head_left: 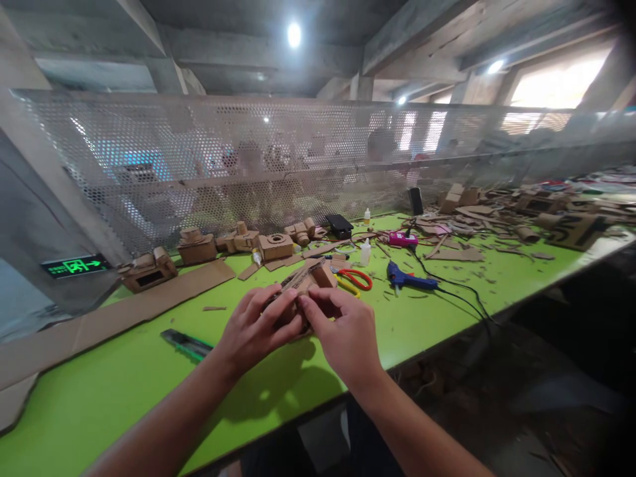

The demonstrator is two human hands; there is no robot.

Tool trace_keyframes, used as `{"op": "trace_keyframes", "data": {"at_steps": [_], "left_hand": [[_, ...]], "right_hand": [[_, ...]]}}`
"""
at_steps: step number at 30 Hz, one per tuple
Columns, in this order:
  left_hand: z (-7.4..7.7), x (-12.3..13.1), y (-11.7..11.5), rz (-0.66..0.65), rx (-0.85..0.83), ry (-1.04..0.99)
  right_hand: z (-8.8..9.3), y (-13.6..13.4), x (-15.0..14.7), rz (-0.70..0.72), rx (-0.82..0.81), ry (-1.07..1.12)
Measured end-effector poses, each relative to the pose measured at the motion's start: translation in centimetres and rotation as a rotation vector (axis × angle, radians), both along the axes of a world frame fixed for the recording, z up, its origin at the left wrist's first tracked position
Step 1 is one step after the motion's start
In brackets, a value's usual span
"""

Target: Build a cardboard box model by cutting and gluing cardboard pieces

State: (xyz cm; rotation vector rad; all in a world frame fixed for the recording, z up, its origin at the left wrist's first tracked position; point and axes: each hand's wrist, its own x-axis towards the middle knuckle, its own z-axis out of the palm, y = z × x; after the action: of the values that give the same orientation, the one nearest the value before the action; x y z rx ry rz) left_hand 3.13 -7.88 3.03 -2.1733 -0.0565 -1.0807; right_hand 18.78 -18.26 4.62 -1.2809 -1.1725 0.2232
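Both my hands hold a small cardboard model (311, 278) just above the green table (124, 384), near its front edge. My left hand (256, 324) grips its left side, fingers curled round it. My right hand (345, 331) closes on the right side, with the thumb and fingers pressed on the cardboard. Most of the model is hidden behind my fingers.
A green utility knife (186, 343) lies left of my hands. Red-handled scissors (355, 278), a blue glue gun (407, 278) with a black cord and a glue bottle (366, 252) lie behind. Cardboard models (196, 246), sheets and scraps line the perforated metal screen (248, 159).
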Motion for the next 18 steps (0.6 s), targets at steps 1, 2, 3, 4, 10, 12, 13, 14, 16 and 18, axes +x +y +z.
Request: {"op": "trace_keyframes", "data": {"at_steps": [1,2,3,4,10,12,13,14,16,18], "left_hand": [[0.0,0.0,0.0,0.002,0.000,-0.004],[0.0,0.0,0.0,0.004,-0.004,-0.006],[0.0,0.0,0.0,0.007,-0.009,-0.005],[-0.1,-0.1,0.1,0.008,-0.015,-0.004],[0.0,0.0,0.2,0.004,0.004,0.001],[0.1,0.0,0.1,0.005,0.017,-0.001],[0.2,0.0,0.1,0.007,0.020,-0.001],[0.2,0.0,0.1,0.010,0.024,-0.003],[0.3,0.0,0.0,0.018,0.028,-0.005],[0.3,0.0,0.0,0.017,0.029,-0.011]], "right_hand": [[0.0,0.0,0.0,0.000,0.000,-0.001],[0.0,0.0,0.0,0.002,-0.002,0.000],[-0.1,0.1,0.0,0.006,-0.005,0.002],[-0.2,0.1,0.0,0.011,-0.009,0.006],[-0.3,0.1,0.1,0.032,-0.054,0.069],[0.0,0.0,0.1,0.035,-0.079,0.098],[0.2,-0.1,0.1,0.037,-0.089,0.110],[0.4,-0.2,0.1,0.042,-0.097,0.121],[0.7,-0.3,0.0,0.053,-0.106,0.141],[0.8,-0.3,-0.2,0.057,-0.114,0.173]]}}
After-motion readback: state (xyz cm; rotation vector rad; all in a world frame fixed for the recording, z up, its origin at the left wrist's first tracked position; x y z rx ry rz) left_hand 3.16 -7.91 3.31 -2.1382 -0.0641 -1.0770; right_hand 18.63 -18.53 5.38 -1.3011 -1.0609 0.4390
